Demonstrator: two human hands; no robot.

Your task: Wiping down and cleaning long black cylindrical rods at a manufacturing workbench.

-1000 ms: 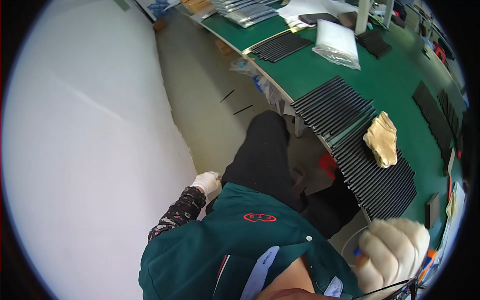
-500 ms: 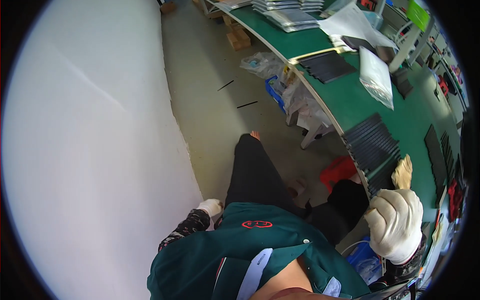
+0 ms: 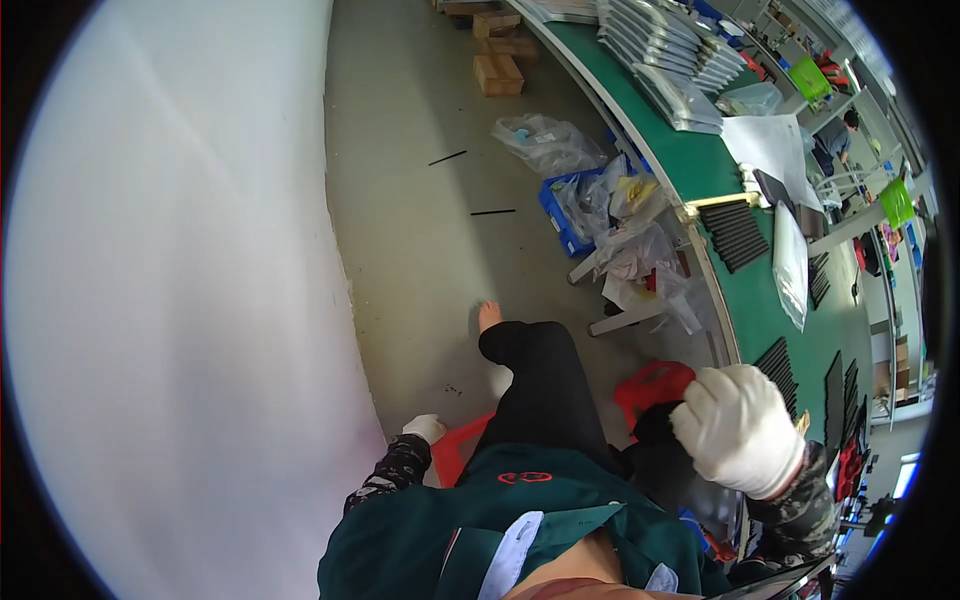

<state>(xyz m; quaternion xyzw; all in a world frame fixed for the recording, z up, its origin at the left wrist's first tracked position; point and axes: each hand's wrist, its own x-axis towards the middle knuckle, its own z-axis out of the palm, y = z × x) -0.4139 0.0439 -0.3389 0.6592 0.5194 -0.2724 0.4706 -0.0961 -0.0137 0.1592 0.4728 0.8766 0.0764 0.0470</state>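
Note:
In a white glove, my left hand [image 3: 425, 428] is low at my left side, its fingers closed at the edge of a red plastic stool [image 3: 456, 450] beneath me. My right hand [image 3: 738, 425], also gloved in white, is raised near the edge of the green-topped table [image 3: 690, 170]. Its fingers are curled in, and the back of the hand hides whatever may be inside. Just beyond it, a row of thin black strips [image 3: 778, 368] lies on the table, partly covered by the hand.
A white wall [image 3: 200, 300] runs along my left. Another red stool [image 3: 650, 388] stands under the table. A blue crate [image 3: 565, 215] with plastic bags sits by the table leg. Bagged flat pieces [image 3: 660, 50] are stacked at the far end, near cardboard boxes [image 3: 498, 75].
The view has shifted, and the table now appears farther right. My right hand has moved left, off the table's edge. The red stool beside my left hand has come into sight.

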